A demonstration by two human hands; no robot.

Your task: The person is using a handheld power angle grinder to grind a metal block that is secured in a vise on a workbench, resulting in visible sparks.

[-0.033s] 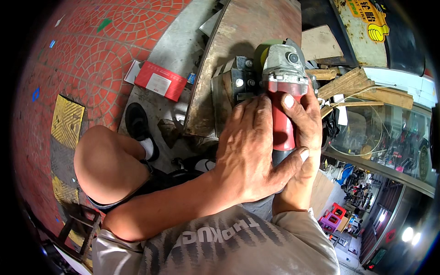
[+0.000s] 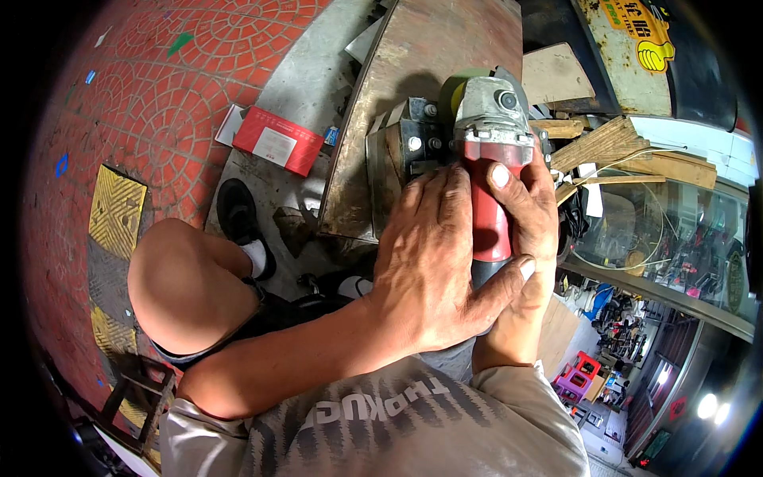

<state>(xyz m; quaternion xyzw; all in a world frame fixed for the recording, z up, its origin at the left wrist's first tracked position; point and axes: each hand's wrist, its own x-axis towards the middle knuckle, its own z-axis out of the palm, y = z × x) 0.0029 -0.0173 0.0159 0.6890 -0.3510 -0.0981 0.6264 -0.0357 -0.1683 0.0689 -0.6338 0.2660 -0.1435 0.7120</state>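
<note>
- Head view: the left hand (image 2: pixel 425 266) grasped the grinder (image 2: pixel 491 211), fingers along its left side, thumb crossing its black rear.
- The right hand (image 2: pixel 532 211) gripped it from the right, thumb on the red body; its other fingers were mostly hidden.
- The grinder sat over the bench's (image 2: pixel 457 36) near part, long axis running near to far, grey head pointing away, disc (image 2: pixel 455 86) beyond.
- A bolted block (image 2: pixel 421 115) crowded the head's left.
- Wood scraps (image 2: pixel 604 147) lay right, a red box (image 2: pixel 278 141) left.
</note>
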